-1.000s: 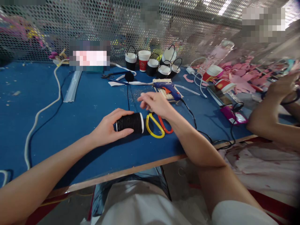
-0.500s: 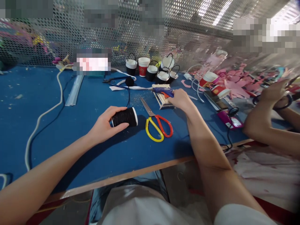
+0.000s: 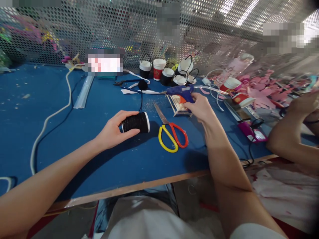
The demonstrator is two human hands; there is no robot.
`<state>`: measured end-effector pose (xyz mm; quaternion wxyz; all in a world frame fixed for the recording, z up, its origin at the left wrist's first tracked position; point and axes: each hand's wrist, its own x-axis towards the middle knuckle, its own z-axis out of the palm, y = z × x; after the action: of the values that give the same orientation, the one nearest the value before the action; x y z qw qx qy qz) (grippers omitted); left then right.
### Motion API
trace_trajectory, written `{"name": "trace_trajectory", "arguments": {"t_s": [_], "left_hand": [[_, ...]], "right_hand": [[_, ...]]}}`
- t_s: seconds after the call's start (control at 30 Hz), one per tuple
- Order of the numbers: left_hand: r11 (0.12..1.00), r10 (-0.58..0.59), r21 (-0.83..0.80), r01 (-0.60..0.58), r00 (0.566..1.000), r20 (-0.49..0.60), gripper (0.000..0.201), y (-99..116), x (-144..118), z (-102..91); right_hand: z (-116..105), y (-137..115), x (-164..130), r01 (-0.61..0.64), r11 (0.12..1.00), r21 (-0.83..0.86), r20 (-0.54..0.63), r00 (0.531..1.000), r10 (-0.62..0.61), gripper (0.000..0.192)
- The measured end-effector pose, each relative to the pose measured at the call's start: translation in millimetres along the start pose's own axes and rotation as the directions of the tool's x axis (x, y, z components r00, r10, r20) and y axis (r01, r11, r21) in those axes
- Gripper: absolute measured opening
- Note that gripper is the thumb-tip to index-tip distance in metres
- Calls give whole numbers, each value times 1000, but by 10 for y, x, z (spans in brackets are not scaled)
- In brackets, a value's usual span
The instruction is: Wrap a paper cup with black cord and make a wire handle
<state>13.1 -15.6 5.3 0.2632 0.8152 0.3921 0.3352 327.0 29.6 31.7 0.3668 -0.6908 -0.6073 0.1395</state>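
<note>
My left hand (image 3: 117,129) is wrapped round a black-wrapped paper cup (image 3: 136,122) with a white rim, lying on its side just over the table, its rim facing right. A thin black cord runs up from behind the cup to a round black piece (image 3: 143,84). In my right hand (image 3: 200,107) is a blue glue gun (image 3: 179,90) with an orange trigger, its nozzle pointing left and a clear glue stick coming out of its back. Below the gun stands a small wooden stick rack (image 3: 180,109). Scissors (image 3: 166,127) with yellow and red handles lie between my hands.
Several paper cups with black handles (image 3: 168,76) and a red cup (image 3: 159,69) stand along the mesh wall. Pliers (image 3: 127,82) and clear glue sticks (image 3: 84,92) lie further left. At the right are a purple box (image 3: 251,131), pink petals (image 3: 264,94) and another person's arms (image 3: 286,129).
My right hand has lifted the glue gun up off the wooden rack, and its glue stick now shows behind. The left hand still holds the cup. The view has shifted slightly.
</note>
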Motion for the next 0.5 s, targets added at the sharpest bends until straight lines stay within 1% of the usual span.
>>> {"name": "trace_trajectory", "arguments": {"t_s": [0.03,0.1,0.17,0.23,0.37,0.43,0.5], "left_hand": [[1000,-9,-4,9,1000,2,50,-7,1,-4],[1000,-22,-10,22,1000,1,51,-27,2,-11],[999,-33,-9,33,999,-4,52,-46,4,-19],[999,-45,-8,45,999,-9,52,-57,8,-29],[996,-87,-24,86,995,-40,51,-60,25,-60],[992,-126,-36,124,991,-53,50,-61,35,-76],[986,-167,-36,165,984,-59,49,-66,45,-90]], "right_hand": [[-11,-50,-50,7,995,102,72,997,-14,34],[-24,-173,-173,-8,963,269,206,977,-50,27],[-17,-312,-311,-31,942,335,291,954,-72,20],[9,-444,-445,-45,932,361,357,929,-94,21],[51,-616,-650,0,906,423,377,909,-176,22],[53,-643,-708,64,929,363,338,921,-195,19],[52,-638,-742,134,957,259,276,939,-206,17]]}}
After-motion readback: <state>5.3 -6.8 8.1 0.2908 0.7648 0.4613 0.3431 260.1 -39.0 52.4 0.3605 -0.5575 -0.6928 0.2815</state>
